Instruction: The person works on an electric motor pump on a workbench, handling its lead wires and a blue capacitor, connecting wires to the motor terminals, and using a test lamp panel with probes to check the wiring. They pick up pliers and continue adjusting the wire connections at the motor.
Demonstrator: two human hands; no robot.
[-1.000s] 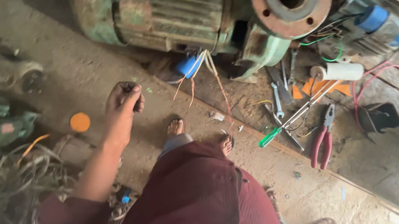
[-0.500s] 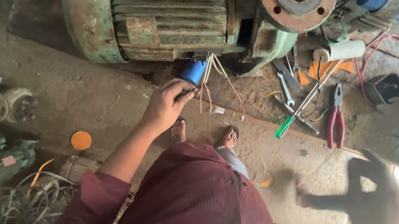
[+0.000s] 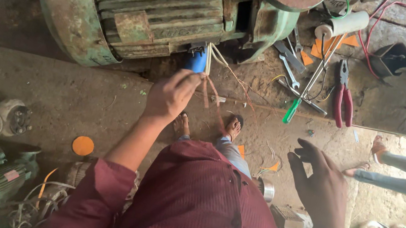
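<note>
**Hand at the lead wires of a floor-mounted electric motor**

Nearest the camera, the right hand (image 3: 325, 194) hangs free in the air, fingers loosely spread and holding nothing; it sits well apart from the motor, apparently kept clear as a balance for the forward lean. Farther out, the left hand (image 3: 170, 94) reaches to the lead wires (image 3: 217, 77) that trail from the underside of the green motor (image 3: 144, 6); the fingertips are drawn together at the strands just below the blue cap (image 3: 197, 63), though whether they actually pinch a strand cannot be told. The wires fan down from the motor toward the person's sandalled feet, so they lie within easy reach. Right of the motor, on the concrete floor (image 3: 52, 87), lie red-handled pliers (image 3: 344, 94), a green-handled screwdriver (image 3: 300, 100) and a spanner (image 3: 289, 71), laid close by for the work. Beyond them, near the motor's flange, rests a white roll (image 3: 345, 25).
</note>
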